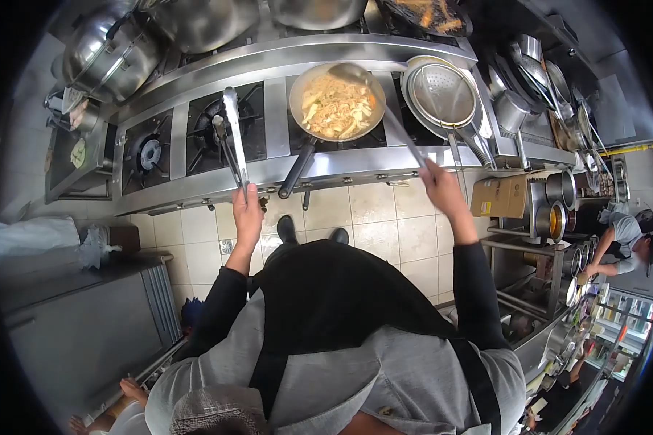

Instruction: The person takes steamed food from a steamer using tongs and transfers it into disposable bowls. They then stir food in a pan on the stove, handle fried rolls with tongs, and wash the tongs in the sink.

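My left hand (248,217) is closed round the lower end of metal tongs (233,130), whose tips point up over a burner. My right hand (442,187) grips the handle of a long metal ladle (405,133); its head dips into the top right of a frying pan (297,85). Pale noodles or strips with bits of vegetable (337,109) fill the pan, which sits on the stove. The pan's black handle (297,168) points toward me, and neither hand touches it.
Right of the pan, strainers (442,94) lie stacked on the stove (276,138). Large pots (203,22) and a tray of fried food (428,16) stand behind. A cardboard box (499,196) is at the right. Another person (624,243) works at the far right; other people's hands show lower left.
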`<action>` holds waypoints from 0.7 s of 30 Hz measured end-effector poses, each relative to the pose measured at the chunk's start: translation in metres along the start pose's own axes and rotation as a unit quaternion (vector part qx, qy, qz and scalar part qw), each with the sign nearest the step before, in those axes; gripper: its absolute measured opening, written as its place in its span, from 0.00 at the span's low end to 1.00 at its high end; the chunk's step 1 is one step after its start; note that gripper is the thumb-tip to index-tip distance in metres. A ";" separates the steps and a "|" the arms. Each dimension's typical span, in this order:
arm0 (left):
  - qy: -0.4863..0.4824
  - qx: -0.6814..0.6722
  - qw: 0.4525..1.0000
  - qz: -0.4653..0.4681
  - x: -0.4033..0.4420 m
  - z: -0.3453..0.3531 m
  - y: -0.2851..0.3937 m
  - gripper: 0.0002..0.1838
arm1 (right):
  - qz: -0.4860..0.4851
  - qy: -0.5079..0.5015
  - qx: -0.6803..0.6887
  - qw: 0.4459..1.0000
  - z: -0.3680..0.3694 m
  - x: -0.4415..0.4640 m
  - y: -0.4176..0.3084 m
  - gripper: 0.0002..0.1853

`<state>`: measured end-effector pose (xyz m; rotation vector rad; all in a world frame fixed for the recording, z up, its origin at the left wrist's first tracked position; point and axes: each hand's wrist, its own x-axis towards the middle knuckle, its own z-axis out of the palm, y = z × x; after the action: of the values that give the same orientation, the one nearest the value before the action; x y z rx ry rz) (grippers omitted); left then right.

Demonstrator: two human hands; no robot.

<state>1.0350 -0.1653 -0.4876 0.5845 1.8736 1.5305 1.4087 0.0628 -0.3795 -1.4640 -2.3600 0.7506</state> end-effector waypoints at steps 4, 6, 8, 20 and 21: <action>0.030 0.019 0.999 0.042 -0.004 0.011 0.009 0.19 | -0.094 0.073 -0.023 0.993 0.081 0.062 0.055 0.22; 0.030 0.016 0.999 0.041 -0.005 0.009 0.009 0.19 | 0.237 -0.205 0.379 0.871 0.077 0.050 0.003 0.23; 0.041 0.020 0.998 0.053 -0.008 0.006 0.011 0.19 | 0.292 -0.265 0.599 0.697 0.070 0.048 0.002 0.22; 0.058 0.027 0.998 0.028 -0.005 -0.024 -0.010 0.20 | 0.046 -0.096 0.102 0.989 0.002 0.022 -0.031 0.18; 0.054 0.029 0.997 0.040 -0.004 -0.022 -0.006 0.20 | -0.010 -0.033 0.045 0.998 0.019 0.036 -0.020 0.18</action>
<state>1.0228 -0.1845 -0.4897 0.6218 2.0045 1.5918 1.3683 0.0822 -0.3857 -1.3978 -2.3533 0.9012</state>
